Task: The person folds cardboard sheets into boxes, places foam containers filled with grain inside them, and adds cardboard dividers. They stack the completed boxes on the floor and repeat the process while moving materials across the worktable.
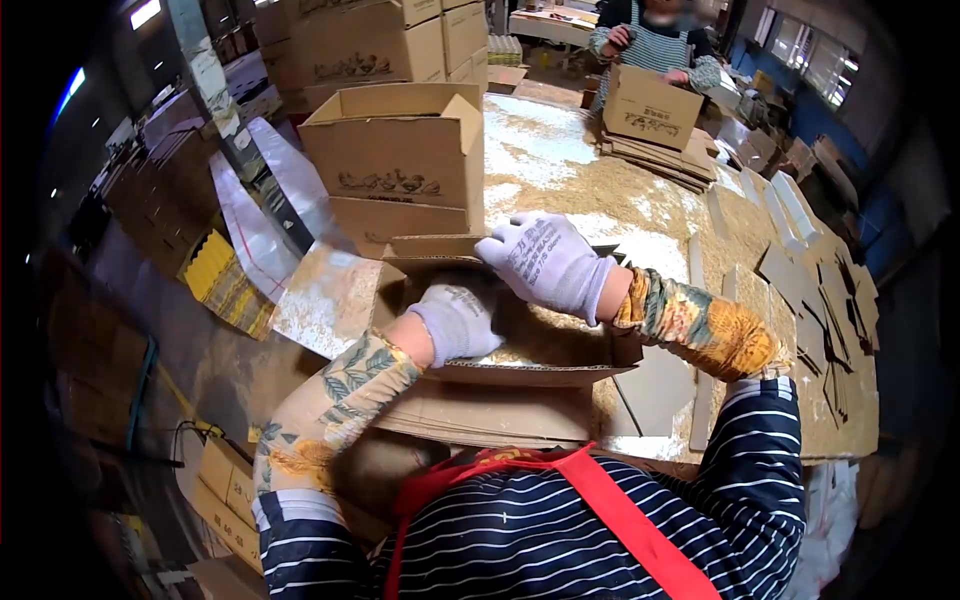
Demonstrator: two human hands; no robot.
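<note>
An open cardboard box lies in front of me, its inside facing up and partly in shadow. My left hand, in a pale glove, reaches into its left part, with the fingers pointing down and partly hidden. My right hand, in a matching glove with printed text, is over the box's far side with its fingers curled; what they hold, if anything, is hidden. Flat cardboard lies under the box's near side. Just beyond stands a taller open box with a printed picture.
Across the sawdust-covered table, a person in a striped apron handles a box on stacked flat cardboard. Cardboard pieces lie at right. A metal post rises at left, near a yellow stack.
</note>
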